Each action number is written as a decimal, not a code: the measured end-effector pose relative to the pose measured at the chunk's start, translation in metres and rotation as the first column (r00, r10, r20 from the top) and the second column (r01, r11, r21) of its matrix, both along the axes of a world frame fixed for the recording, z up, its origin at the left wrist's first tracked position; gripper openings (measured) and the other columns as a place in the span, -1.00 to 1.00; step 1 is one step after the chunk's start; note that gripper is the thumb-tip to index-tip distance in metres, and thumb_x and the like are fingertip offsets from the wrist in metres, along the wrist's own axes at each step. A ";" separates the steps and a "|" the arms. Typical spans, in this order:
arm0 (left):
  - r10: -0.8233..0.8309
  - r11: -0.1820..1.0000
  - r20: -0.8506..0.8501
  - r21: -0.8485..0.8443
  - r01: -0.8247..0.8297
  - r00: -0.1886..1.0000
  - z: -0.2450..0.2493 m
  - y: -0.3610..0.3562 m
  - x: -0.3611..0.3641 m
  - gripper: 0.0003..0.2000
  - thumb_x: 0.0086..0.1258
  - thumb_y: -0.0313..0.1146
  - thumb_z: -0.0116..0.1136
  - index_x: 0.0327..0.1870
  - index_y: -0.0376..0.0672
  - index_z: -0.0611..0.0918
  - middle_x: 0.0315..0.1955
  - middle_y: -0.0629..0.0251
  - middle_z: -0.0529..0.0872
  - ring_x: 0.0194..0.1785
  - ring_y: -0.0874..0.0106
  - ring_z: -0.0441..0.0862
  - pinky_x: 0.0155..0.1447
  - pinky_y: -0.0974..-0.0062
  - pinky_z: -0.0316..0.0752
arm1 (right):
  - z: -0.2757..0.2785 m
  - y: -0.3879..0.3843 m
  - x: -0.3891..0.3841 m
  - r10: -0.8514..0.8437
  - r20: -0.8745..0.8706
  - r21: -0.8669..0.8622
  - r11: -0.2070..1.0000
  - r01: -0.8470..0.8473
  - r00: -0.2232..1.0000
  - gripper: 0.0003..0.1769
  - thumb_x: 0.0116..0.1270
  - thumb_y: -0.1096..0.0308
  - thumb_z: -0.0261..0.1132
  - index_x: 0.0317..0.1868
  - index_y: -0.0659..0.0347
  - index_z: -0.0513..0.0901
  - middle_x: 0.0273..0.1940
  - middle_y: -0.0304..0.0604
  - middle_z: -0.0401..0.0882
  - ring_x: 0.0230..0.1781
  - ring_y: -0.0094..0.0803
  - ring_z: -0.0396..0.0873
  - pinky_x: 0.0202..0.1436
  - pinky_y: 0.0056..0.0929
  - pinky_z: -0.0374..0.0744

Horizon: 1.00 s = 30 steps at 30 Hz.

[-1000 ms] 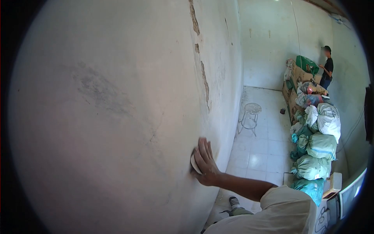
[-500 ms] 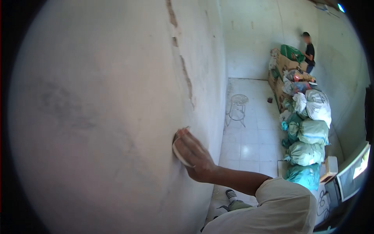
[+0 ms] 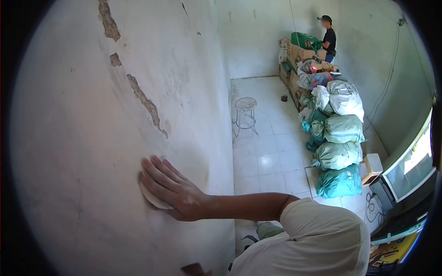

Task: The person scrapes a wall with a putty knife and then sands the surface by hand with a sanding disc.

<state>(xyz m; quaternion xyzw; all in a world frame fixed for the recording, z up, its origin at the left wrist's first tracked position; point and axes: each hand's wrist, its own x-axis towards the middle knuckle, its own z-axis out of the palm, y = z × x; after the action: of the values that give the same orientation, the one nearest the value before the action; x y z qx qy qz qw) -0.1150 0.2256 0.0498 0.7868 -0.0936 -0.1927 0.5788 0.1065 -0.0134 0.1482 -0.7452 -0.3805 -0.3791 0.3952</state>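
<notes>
My right hand (image 3: 172, 189) lies against the white wall (image 3: 92, 152), fingers stretched up and to the left, back of the hand toward me. Under its palm it holds a pale rounded pad (image 3: 155, 200) to the wall; only the pad's curved lower edge shows. Above the fingertips, a broken line of chipped plaster (image 3: 145, 102) runs down the wall. At the bottom edge a blurred dark brown flat piece (image 3: 192, 268) pokes into view. A sliver of what seems to be my left hand (image 3: 206, 273) is beside it, its fingers mostly cut off.
A metal stool (image 3: 246, 108) stands on the tiled floor (image 3: 269, 161) by the wall. Several stuffed sacks (image 3: 338, 154) and cardboard boxes (image 3: 299, 53) line the right side. A person in black (image 3: 329, 40) stands at the far end. A glass-fronted frame (image 3: 410, 152) leans at right.
My view has turned, so the room sits further left and higher. My right hand, still on the pad, is left of the stool and below the chipped line. The dark brown piece has come into view.
</notes>
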 end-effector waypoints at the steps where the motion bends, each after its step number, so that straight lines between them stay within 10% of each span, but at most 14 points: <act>1: -0.013 0.997 0.015 0.080 0.011 1.000 -0.001 -0.020 0.016 -0.58 0.42 -0.28 0.09 0.19 -0.38 0.55 -0.38 0.34 0.55 -0.43 0.55 0.41 -0.33 0.60 0.33 | 0.018 -0.004 0.002 -0.042 -0.030 -0.033 0.999 0.041 0.999 -0.10 0.20 0.50 0.29 0.50 0.33 0.03 0.54 0.21 -0.20 0.56 0.16 -0.28 0.53 0.10 -0.07; 8: -0.226 0.973 -0.059 0.030 0.228 0.972 -0.009 -0.071 0.075 -0.66 0.43 -0.45 0.04 0.19 -0.34 0.56 -0.39 0.41 0.52 -0.40 0.59 0.39 -0.24 0.67 0.33 | 0.019 -0.008 0.018 -0.077 -0.049 -0.070 0.995 0.073 0.996 -0.01 0.19 0.38 0.35 0.52 0.23 -0.05 0.54 0.17 -0.24 0.56 0.18 -0.27 0.53 0.12 -0.07; 23: -0.093 0.994 -0.007 0.054 0.093 0.996 -0.036 -0.055 0.088 -0.67 0.41 -0.38 0.12 0.17 -0.18 0.61 -0.48 0.45 0.55 -0.54 0.62 0.32 -0.43 0.62 0.29 | 0.004 -0.010 0.038 0.004 -0.042 -0.066 0.998 -0.007 0.999 0.06 -0.01 0.57 0.39 0.51 0.20 0.03 0.54 0.23 -0.28 0.54 0.30 -0.31 0.50 0.25 -0.10; 26: -0.148 0.988 0.177 0.069 0.137 0.973 -0.032 -0.056 0.091 -0.67 0.41 -0.40 0.12 0.17 -0.20 0.61 -0.48 0.45 0.54 -0.54 0.62 0.31 -0.44 0.62 0.29 | 0.074 -0.011 0.048 -0.015 0.052 0.011 1.000 0.014 0.999 0.07 -0.01 0.57 0.40 0.50 0.21 0.03 0.54 0.24 -0.29 0.54 0.31 -0.32 0.49 0.25 -0.10; 30: -0.115 0.993 -0.008 0.023 0.116 0.993 -0.026 -0.053 0.092 -0.67 0.40 -0.37 0.13 0.15 -0.23 0.60 -0.39 0.29 0.62 -0.38 0.52 0.45 -0.23 0.54 0.41 | 0.021 -0.008 0.047 -0.005 0.002 -0.031 1.000 0.005 1.000 0.05 0.03 0.53 0.41 0.51 0.21 0.02 0.54 0.25 -0.33 0.54 0.30 -0.34 0.49 0.24 -0.08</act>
<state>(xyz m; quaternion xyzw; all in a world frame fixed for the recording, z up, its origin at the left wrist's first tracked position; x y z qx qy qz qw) -0.0234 0.1723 0.0240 0.7860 -0.1347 -0.2298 0.5579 0.1535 -0.0213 0.1693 -0.7519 -0.3847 -0.3749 0.3823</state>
